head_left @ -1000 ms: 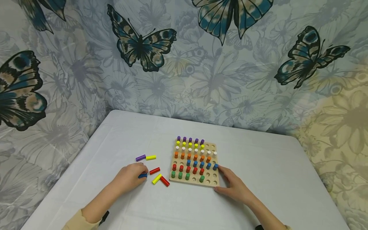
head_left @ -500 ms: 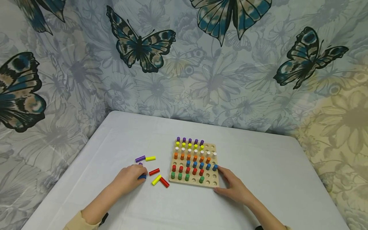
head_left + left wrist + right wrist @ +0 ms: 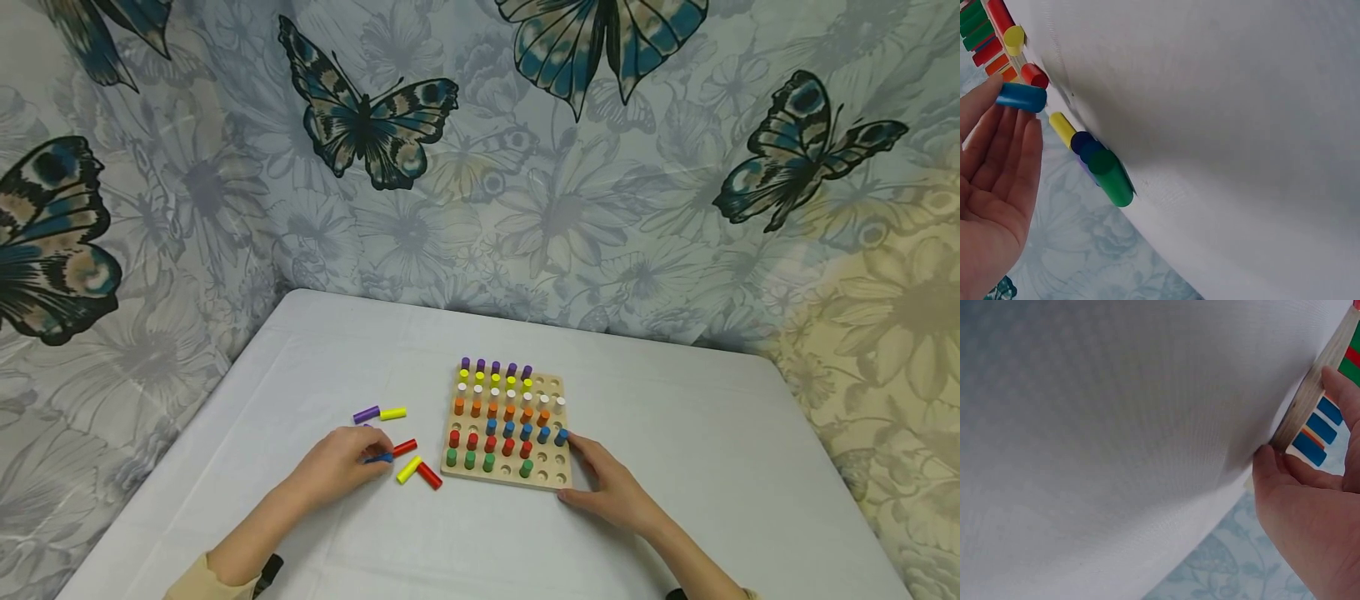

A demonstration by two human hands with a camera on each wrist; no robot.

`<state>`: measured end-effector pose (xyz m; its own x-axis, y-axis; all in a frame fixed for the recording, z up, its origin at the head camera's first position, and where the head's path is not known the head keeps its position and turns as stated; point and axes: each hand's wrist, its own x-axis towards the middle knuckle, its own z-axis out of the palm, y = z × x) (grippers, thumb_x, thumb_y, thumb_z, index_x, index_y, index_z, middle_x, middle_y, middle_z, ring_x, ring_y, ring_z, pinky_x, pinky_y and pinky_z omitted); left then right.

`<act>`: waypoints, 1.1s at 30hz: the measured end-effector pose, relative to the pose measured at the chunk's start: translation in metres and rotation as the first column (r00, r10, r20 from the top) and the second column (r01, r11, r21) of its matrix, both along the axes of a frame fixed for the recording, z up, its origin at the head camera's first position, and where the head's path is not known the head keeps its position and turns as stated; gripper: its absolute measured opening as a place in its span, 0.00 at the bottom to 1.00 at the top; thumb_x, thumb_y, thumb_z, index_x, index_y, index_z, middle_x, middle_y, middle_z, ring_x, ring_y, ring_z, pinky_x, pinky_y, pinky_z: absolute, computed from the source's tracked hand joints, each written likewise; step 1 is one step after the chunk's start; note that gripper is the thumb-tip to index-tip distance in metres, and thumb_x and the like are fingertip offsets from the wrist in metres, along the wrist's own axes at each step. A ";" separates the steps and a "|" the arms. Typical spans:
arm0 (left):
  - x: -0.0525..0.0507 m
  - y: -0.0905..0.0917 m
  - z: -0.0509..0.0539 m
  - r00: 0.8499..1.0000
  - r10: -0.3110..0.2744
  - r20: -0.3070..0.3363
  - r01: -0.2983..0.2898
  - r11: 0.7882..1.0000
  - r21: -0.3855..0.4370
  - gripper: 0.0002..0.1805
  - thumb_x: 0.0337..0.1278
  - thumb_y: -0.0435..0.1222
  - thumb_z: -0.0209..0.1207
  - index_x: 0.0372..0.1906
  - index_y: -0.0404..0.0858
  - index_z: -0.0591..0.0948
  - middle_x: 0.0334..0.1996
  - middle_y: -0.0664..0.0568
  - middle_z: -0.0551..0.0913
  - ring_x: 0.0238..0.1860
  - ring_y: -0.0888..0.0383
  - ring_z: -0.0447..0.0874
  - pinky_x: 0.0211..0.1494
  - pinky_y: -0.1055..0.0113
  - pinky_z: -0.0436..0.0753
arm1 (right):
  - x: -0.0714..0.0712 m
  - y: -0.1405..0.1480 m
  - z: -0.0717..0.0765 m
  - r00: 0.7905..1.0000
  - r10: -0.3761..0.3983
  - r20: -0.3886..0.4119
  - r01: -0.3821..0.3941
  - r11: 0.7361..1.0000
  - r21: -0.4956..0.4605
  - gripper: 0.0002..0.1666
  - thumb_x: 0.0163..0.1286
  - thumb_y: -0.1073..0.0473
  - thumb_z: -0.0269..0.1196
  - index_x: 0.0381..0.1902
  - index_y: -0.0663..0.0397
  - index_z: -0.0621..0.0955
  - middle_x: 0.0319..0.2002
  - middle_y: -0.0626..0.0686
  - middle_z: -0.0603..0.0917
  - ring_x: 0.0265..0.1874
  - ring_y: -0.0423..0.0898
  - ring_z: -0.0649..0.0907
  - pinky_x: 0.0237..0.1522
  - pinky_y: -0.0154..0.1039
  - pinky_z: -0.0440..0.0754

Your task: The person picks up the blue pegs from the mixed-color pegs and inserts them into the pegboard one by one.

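My left hand [image 3: 347, 461] pinches a blue peg [image 3: 1022, 97] between thumb and fingertips, raised off the table in the left wrist view. Just beyond it in the head view lies a red peg [image 3: 405, 447]. My right hand [image 3: 613, 489] grips the wooden pegboard [image 3: 551, 481] at its near right corner, thumb on the near edge and fingers on the right edge. Rows of purple, yellow, white, orange, blue, red and green pegs stand upright in the board. Some holes hold no peg, including two at the left of the blue row.
Loose pegs lie left of the board: a yellow peg [image 3: 408, 469] touching a red peg [image 3: 430, 476], and a purple peg [image 3: 366, 414] beside another yellow one [image 3: 393, 413]. The left wrist view also shows a green peg [image 3: 1111, 178] on the white tabletop [image 3: 480, 550].
My left hand has lifted the blue peg and shifted slightly right, towards the board. The right hand and the pegboard have stayed in place.
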<state>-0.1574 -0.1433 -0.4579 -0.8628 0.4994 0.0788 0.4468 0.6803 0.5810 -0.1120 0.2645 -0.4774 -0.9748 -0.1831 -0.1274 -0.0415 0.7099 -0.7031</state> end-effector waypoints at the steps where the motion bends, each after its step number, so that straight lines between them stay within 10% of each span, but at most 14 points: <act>1: -0.001 0.000 0.000 1.000 -0.008 0.008 0.007 1.000 0.029 0.08 0.52 0.33 0.70 0.37 0.44 0.84 0.32 0.65 0.82 0.34 0.65 0.80 0.40 0.66 0.82 | 0.000 0.000 0.000 1.000 -0.001 0.000 0.001 1.000 0.002 0.53 0.56 0.48 0.74 0.74 0.54 0.62 0.71 0.59 0.64 0.70 0.59 0.63 0.66 0.51 0.65; 11: -0.005 0.002 -0.002 0.992 -0.030 0.126 -0.007 0.959 0.283 0.08 0.55 0.35 0.69 0.40 0.41 0.85 0.36 0.59 0.84 0.39 0.63 0.83 0.41 0.70 0.83 | -0.001 0.000 0.000 1.000 -0.003 0.003 0.003 1.000 0.005 0.53 0.56 0.49 0.74 0.74 0.55 0.62 0.71 0.59 0.64 0.71 0.59 0.63 0.66 0.51 0.65; 33: -0.023 0.039 0.003 0.961 0.036 0.274 -0.160 0.879 0.449 0.12 0.54 0.43 0.69 0.42 0.44 0.84 0.38 0.56 0.85 0.43 0.58 0.84 0.45 0.70 0.84 | -0.001 -0.002 0.002 1.000 -0.016 0.012 0.016 1.000 0.015 0.53 0.55 0.49 0.75 0.74 0.54 0.62 0.71 0.59 0.65 0.70 0.59 0.63 0.66 0.52 0.65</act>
